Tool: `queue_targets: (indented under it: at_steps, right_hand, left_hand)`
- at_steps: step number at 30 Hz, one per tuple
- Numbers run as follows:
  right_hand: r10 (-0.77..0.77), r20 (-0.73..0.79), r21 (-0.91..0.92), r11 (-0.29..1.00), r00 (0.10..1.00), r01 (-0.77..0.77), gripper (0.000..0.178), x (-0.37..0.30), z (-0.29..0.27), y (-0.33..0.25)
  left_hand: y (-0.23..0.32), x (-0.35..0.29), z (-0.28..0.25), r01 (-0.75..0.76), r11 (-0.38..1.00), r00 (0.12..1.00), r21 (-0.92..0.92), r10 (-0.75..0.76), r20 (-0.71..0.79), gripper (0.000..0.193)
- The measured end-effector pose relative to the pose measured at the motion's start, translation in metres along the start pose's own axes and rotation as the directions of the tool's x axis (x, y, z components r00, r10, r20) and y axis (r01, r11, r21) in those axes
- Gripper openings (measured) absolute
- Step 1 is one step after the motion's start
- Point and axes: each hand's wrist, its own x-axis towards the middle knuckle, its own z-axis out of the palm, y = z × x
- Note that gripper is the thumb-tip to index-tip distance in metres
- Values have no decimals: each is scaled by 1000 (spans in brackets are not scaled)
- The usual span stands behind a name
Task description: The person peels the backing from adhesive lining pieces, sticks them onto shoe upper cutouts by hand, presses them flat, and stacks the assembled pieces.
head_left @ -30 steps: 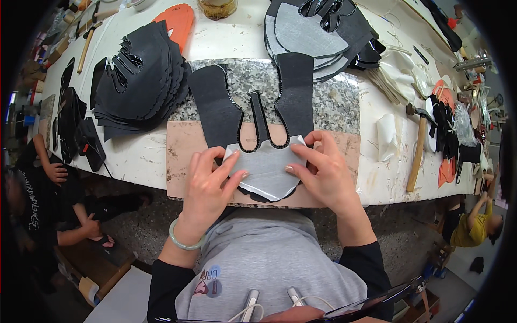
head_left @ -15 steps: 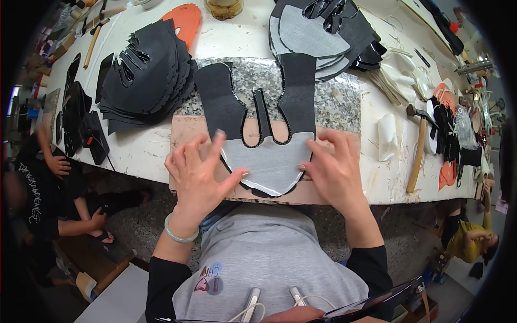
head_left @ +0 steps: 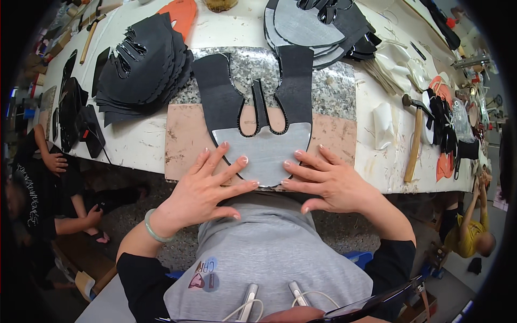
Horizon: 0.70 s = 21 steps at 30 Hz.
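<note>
A black shoe upper piece (head_left: 293,81) lies flat in front of me, with two long arms, a narrow middle strip and a grey fabric lining (head_left: 258,153) over its rounded near end. My left hand (head_left: 210,180) rests with spread fingers on the lining's lower left edge. On the lower right edge lie the stretched fingers of my right hand (head_left: 331,180). Neither hand grips anything. Beneath the piece are a tan board (head_left: 180,142) and a speckled stone slab (head_left: 336,91).
Stacks of black pieces (head_left: 142,75) and grey-lined pieces (head_left: 307,24) lie at the far left and far middle. To the right are a hammer (head_left: 414,140), white folded pieces (head_left: 390,64) and a white scrap (head_left: 383,126). People sit at left (head_left: 43,183) and right (head_left: 468,231).
Both hands have come nearer to me and flattened, their fingers now on the lining's near edge. The lining's near rim looks smoother, with less black showing beyond it.
</note>
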Motion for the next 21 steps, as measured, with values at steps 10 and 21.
queue_targets:
  at_steps: [10, 21]
  right_hand:
    - [11, -201, -101, 994, 980, -32, 66, 63, 1, 11]
    - [-22, -222, -224, 974, 975, -29, 76, 61, 16, -2]
  left_hand:
    - [-1, 9, 10, -21, 999, 1000, 47, 22, -22, 84]
    - [-17, 15, 0, 69, 995, 983, 66, -57, -177, 78]
